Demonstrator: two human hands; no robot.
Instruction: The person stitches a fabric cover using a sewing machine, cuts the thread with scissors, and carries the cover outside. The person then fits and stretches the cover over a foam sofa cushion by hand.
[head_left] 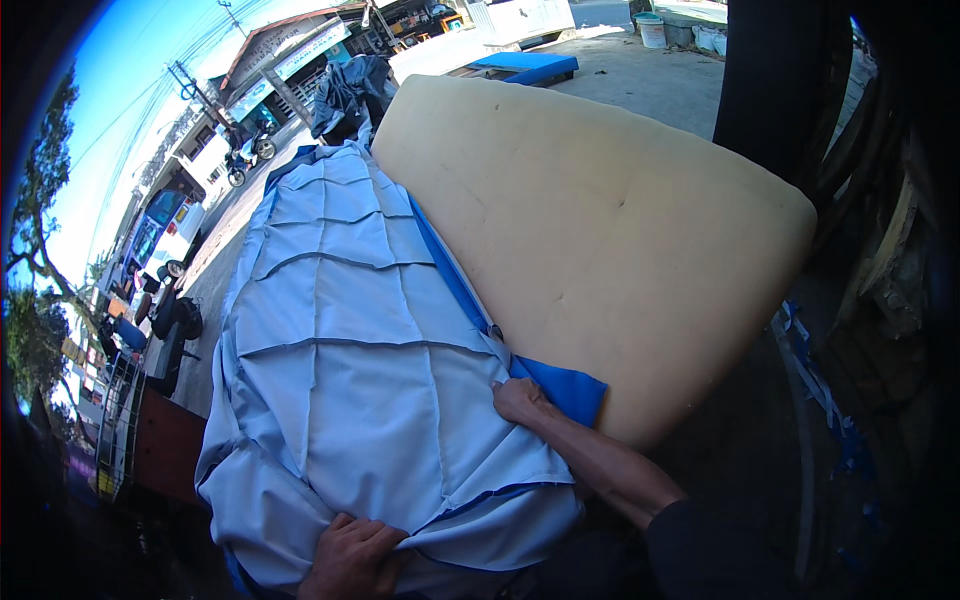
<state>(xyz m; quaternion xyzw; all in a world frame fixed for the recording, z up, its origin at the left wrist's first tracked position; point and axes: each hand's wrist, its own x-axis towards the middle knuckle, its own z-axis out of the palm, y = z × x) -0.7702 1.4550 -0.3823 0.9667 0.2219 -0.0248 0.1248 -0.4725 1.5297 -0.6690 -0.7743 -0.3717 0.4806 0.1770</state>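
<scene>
A pale blue-grey fabric cover (370, 300) with sewn cross seams lies spread out before me, showing bright blue along its edges. My left hand (352, 556) is closed on the cover's near edge, at the bottom of the view. Farther up, my right hand (520, 401) pinches the cover's right edge, where a blue flap (565, 390) folds outward. Against that side rests a large beige foam slab (600, 210), tilted and with a few small dents. What lies under the cover is hidden.
Dark bundled cloth (350, 95) sits at the cover's far end. A flat blue piece (525, 67) lies beyond the slab. A black post (775, 75) rises at the right. On the street at left are a motorcycle (250, 150), a white vehicle (170, 232) and a metal rack cart (125, 420).
</scene>
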